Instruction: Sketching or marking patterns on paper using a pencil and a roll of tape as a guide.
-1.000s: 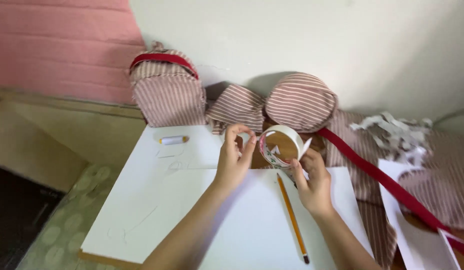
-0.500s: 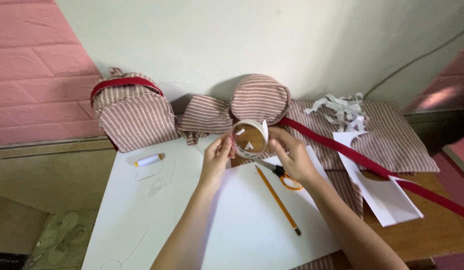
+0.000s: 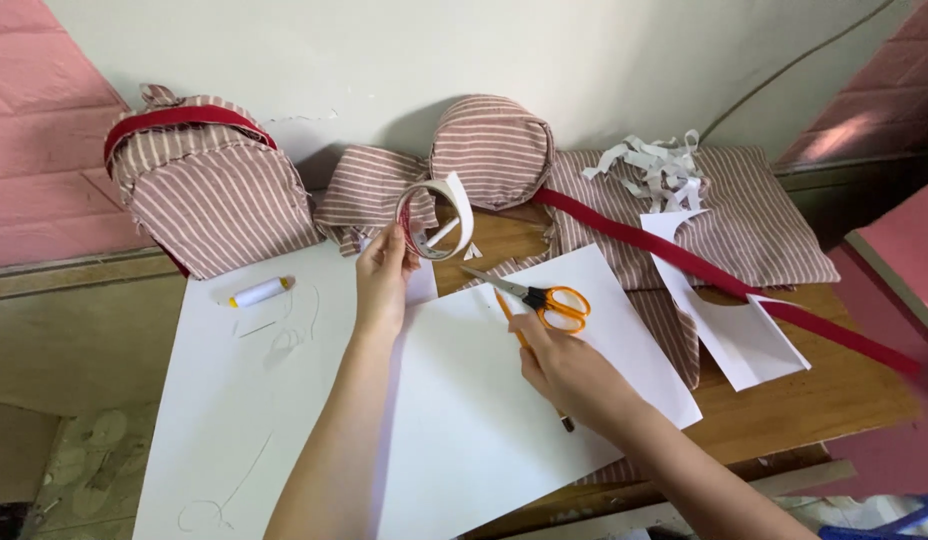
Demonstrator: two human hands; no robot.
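Tape roll pinched in my left hand above the white paper, right hand closing on orange scissors lying on it; loose tape end might stick to itself.

Both forearms are bare to the frame edge, left hand and right hand ringless

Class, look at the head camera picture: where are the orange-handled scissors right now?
The scissors lie on the white paper near the middle, just above the right hand, blades pointing toward the tape roll in the left hand.
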